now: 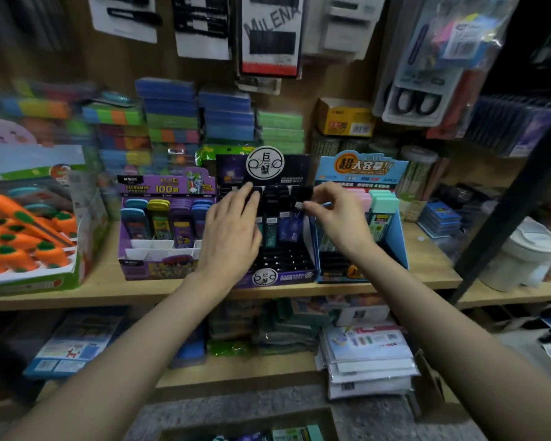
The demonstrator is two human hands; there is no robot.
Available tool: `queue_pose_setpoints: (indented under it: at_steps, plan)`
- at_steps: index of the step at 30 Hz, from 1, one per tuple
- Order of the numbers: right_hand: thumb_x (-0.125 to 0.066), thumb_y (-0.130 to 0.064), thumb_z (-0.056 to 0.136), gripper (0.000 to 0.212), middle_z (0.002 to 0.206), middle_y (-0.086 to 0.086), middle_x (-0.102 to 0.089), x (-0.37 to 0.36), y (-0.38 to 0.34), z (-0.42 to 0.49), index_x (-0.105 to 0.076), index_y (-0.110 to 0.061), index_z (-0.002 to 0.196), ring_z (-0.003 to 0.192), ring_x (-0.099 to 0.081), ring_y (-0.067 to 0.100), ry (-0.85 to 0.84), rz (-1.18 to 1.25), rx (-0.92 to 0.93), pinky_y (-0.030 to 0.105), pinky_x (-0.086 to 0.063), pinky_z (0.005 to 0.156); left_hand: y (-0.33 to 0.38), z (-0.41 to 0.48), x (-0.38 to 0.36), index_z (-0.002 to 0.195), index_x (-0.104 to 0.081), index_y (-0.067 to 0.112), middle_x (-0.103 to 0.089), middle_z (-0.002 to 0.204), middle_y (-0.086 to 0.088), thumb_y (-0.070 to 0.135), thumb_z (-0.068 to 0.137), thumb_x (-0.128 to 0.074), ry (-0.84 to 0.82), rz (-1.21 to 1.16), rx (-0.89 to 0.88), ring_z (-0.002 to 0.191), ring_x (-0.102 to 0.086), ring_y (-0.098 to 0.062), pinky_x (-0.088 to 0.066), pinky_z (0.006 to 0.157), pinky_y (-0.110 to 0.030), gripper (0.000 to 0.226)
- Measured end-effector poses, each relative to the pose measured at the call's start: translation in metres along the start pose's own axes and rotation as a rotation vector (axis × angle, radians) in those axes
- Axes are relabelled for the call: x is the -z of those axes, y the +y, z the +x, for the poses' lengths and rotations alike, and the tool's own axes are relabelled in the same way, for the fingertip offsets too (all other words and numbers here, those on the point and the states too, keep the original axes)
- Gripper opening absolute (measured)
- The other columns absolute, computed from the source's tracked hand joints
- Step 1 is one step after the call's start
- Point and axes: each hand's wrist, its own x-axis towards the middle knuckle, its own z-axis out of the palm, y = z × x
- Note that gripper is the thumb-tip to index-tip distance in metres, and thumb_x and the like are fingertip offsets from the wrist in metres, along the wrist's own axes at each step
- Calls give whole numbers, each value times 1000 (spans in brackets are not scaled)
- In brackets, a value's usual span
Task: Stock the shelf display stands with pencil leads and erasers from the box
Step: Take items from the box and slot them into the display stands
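Black-capped lead cases [273,218] in dark stand [287,264], right hand [334,218] pinching one, left hand [233,229] grip unclear

Purple stand [159,268], black stand [287,265], blue stand [398,246], orange carrot erasers [23,237].

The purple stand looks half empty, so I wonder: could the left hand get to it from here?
Probably yes. The left hand is at the black stand just beside the purple stand, and nothing stands between them; its empty front slots lie open.
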Motion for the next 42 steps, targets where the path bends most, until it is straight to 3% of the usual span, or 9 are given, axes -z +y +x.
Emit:
queue_pose_setpoints:
  at_steps: [3,10,17,20,23,25,29,38,42]
  plan:
    - [-64,-12,87,14,89,1,-62,-12,8,7,-61,-5,98,83,-56,16,-70,-121,107,15,-34,67,-5,12,-11,148,-23,12,-24,155,-4,22,95,-44,-70,75,-41,142,-24,-22,-14,116,-38,59]
    - [-66,-11,85,11,81,-6,-58,-16,19,10,-63,-8,95,76,-54,12,-161,-119,174,10,-37,63,-10,12,-27,150,-16,13,-20,157,-3,24,95,-43,-76,77,-46,146,-13,-20,-3,117,-37,62]
    - [-62,-16,90,16,90,9,-65,-37,24,13,-64,-4,99,87,-59,21,-75,-191,-60,23,-41,73,-9,13,-28,148,-23,14,-28,155,-3,22,92,-46,-55,59,-57,143,-21,-22,-7,117,-39,61]
    - [-59,-26,92,23,88,14,-68,-41,18,12,-64,-4,92,85,-63,29,-122,-348,-30,30,-45,69,-11,14,-26,149,-21,16,-25,156,-1,23,91,-46,-60,67,-62,144,-19,-20,-6,117,-37,64]
    - [-52,-27,94,24,88,14,-66,-32,14,6,-63,-6,92,84,-61,32,27,-459,106,37,-48,66,-11,15,-23,149,-20,17,-24,156,0,25,91,-46,-68,55,-60,144,-18,-19,-5,116,-36,65]
    - [-49,-14,91,25,109,14,-63,-27,15,2,-61,-5,111,103,-58,32,71,-508,308,39,-47,82,-11,16,-23,150,-19,17,-23,156,0,26,91,-47,-75,51,-67,144,-17,-18,-5,116,-36,66]
    - [-46,-2,85,61,151,11,-34,-27,18,4,-32,-6,145,139,-29,25,-230,-639,391,34,-21,115,-10,15,-23,149,-19,16,-22,157,-1,24,89,-49,-81,66,-64,144,-17,-20,-6,116,-37,68]
    - [-47,-6,88,59,152,16,-29,-24,1,8,-32,-6,145,140,-25,28,-241,-634,282,34,-19,116,-7,15,-9,150,-17,16,-16,158,-1,22,91,-48,-126,-22,-34,146,-8,-19,-3,117,-38,67]
    - [-47,-5,87,53,140,16,-41,-9,-6,-6,-41,-5,139,130,-35,32,-164,-563,249,35,-27,108,-8,-8,16,141,-40,12,-31,153,-4,16,91,-49,-6,-84,-92,144,-18,-22,-11,116,-39,51]
